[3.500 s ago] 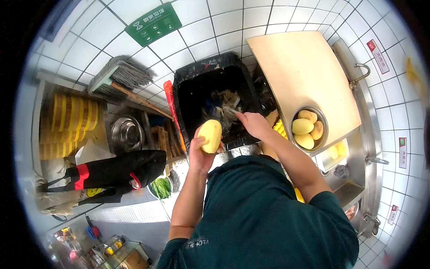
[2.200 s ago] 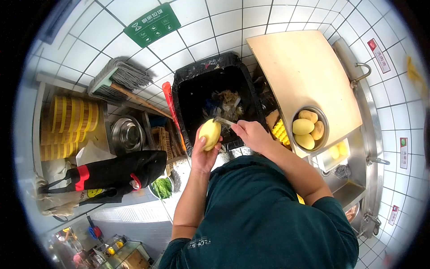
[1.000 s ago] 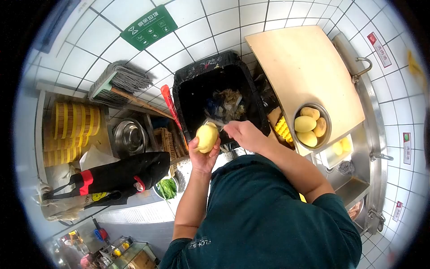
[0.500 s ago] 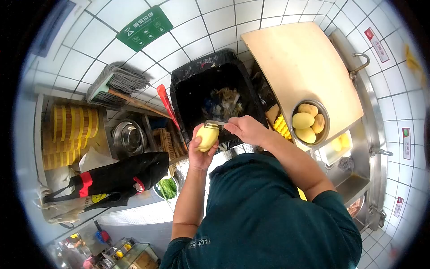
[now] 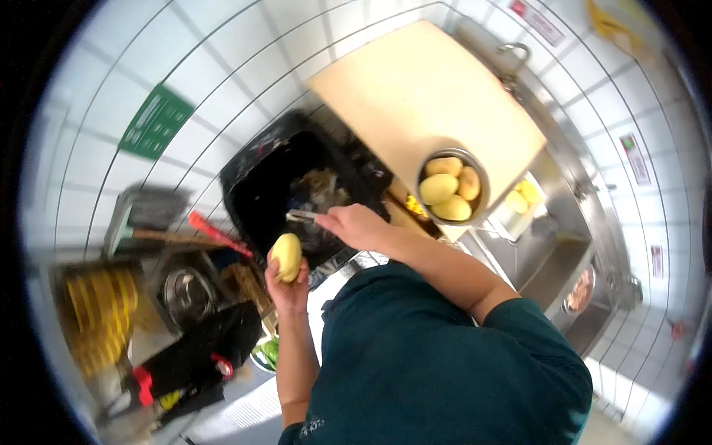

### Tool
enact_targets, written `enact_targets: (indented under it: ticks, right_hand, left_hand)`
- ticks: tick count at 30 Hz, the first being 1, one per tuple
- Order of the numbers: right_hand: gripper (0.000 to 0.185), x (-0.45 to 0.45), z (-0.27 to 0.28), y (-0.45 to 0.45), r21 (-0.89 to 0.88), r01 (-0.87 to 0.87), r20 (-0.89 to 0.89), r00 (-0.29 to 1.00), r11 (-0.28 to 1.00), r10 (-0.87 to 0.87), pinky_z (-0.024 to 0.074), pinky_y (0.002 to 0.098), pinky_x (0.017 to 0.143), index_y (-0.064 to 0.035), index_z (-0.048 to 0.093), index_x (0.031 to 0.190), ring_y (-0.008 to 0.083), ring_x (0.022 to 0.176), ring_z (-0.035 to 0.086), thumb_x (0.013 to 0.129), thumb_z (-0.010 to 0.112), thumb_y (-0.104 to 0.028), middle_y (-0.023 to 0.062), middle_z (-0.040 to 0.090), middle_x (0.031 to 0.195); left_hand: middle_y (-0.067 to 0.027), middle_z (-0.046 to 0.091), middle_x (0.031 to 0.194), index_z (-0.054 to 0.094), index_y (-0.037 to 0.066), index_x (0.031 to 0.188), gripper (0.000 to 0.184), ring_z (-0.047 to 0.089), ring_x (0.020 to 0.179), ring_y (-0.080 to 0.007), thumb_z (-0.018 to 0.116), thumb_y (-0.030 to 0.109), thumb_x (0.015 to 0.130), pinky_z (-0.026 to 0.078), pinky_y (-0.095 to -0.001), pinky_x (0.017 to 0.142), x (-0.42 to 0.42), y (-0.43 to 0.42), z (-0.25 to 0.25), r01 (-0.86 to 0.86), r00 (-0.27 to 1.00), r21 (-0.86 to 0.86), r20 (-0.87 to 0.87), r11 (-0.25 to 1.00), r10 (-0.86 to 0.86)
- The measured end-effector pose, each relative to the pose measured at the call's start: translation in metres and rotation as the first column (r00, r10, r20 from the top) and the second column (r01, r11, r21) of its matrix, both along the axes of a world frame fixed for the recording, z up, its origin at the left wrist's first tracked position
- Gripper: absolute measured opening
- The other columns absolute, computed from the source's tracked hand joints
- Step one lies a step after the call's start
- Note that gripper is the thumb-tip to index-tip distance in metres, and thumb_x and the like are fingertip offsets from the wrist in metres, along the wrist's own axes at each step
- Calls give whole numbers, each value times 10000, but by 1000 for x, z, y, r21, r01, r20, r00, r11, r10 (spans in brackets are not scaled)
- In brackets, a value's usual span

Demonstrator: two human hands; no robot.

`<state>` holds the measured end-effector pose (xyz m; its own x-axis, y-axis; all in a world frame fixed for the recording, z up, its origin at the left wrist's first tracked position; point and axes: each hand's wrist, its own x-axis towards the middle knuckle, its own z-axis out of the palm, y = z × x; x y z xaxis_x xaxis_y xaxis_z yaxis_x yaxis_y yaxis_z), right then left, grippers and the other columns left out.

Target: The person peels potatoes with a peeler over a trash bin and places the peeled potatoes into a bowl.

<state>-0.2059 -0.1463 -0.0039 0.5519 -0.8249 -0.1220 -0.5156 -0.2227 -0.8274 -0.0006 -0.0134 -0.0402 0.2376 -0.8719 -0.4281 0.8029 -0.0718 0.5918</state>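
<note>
Apparently peeling, clasping a pale yellow potato (image 5: 286, 254) in the left hand (image 5: 287, 292) at the near edge of a black bin (image 5: 259, 141), while holding a peeler (image 5: 300, 216) in the right hand (image 5: 356, 225), apart from the potato. Likely needing peeler against potato for any stroke.

From the bin (image 5: 271, 139), the potato (image 5: 287, 256) is held at 6 o'clock, and the peeler (image 5: 302, 216) is held over the bin. The board (image 5: 423, 96) is placed at 2 o'clock; near its 5 o'clock edge a bowl (image 5: 483, 200) is set, with four potatoes (image 5: 439, 189) inside. A tray (image 5: 503, 219) is placed at 3, a sign (image 5: 156, 122) fixed at 10.
</note>
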Motion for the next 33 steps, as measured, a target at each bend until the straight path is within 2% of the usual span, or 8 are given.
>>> enact_targets:
  ticks: [2, 6, 8, 13, 18, 24, 27, 33]
  right_hand:
    - [515, -23, 11, -2, 31, 48, 37, 998, 998, -49, 518, 525, 730, -17, 673, 904, 496, 826, 649, 1053, 527, -487, 274, 676, 829]
    - [445, -94, 7, 25, 146, 279, 45, 957, 949, -288, 517, 456, 710, -13, 681, 927, 376, 734, 672, 1056, 546, -416, 202, 684, 786]
    - [504, -131, -16, 43, 173, 465, 70, 874, 868, -481, 514, 507, 719, -7, 676, 933, 403, 766, 677, 1053, 530, -475, 230, 685, 823]
    - [495, -227, -35, 89, 207, 781, 2, 602, 589, -799, 481, 416, 659, 8, 655, 918, 256, 698, 614, 1068, 489, -433, 136, 629, 740]
    - [554, -277, -47, 133, 195, 898, -12, 405, 395, -914, 436, 332, 570, 2, 614, 840, 159, 579, 513, 1101, 441, -456, 52, 530, 620]
    - [569, -301, -61, 164, 165, 929, 16, 335, 332, -942, 403, 299, 539, -17, 605, 818, 118, 558, 477, 1119, 421, -464, 9, 492, 602]
    - [554, -312, -65, 174, 227, 932, -38, 300, 284, -953, 479, 383, 639, 23, 666, 898, 241, 636, 585, 1095, 480, -460, 136, 605, 666]
    - [567, -332, -75, 178, 252, 939, -50, 255, 235, -966, 500, 389, 675, 30, 673, 925, 262, 659, 612, 1093, 478, -475, 156, 630, 694]
  left_hand:
    - [-131, 640, 1095, 503, 88, 1366, 525, 616, 756, -214, 652, 348, 934, 448, -262, 573, -4, -14, -3, 15, 999, 17, 39, 1000, -16]
    - [-140, 638, 1156, 498, 87, 1354, 444, 630, 792, -223, 620, 282, 974, 465, -287, 603, -33, -36, 5, 204, 962, 109, 161, 973, -220]
    - [-138, 646, 1144, 496, 89, 1356, 445, 641, 811, -224, 627, 267, 970, 469, -285, 619, -60, -55, 15, 331, 892, 175, 264, 927, -368]
    - [-118, 657, 1108, 506, 67, 1348, 412, 645, 804, -190, 638, 159, 969, 458, -276, 603, -146, -112, 29, 628, 630, 231, 410, 743, -660]
    - [-76, 662, 1043, 538, 62, 1323, 438, 620, 780, -128, 713, 182, 941, 433, -241, 579, -227, -170, 35, 793, 472, 193, 403, 577, -784]
    - [-62, 664, 1034, 573, 58, 1302, 513, 605, 762, -110, 780, 265, 881, 439, -236, 581, -301, -220, 43, 814, 162, 361, 612, 455, -774]
    - [-92, 675, 1033, 581, 26, 1284, 532, 654, 818, -168, 786, 270, 858, 522, -290, 694, -323, -233, 22, 815, 55, 374, 710, 442, -702]
    - [-188, 668, 1066, 610, 3, 1243, 560, 679, 973, -329, 814, 284, 803, 545, -412, 876, -347, -232, -12, 809, -92, 335, 883, 482, -460]
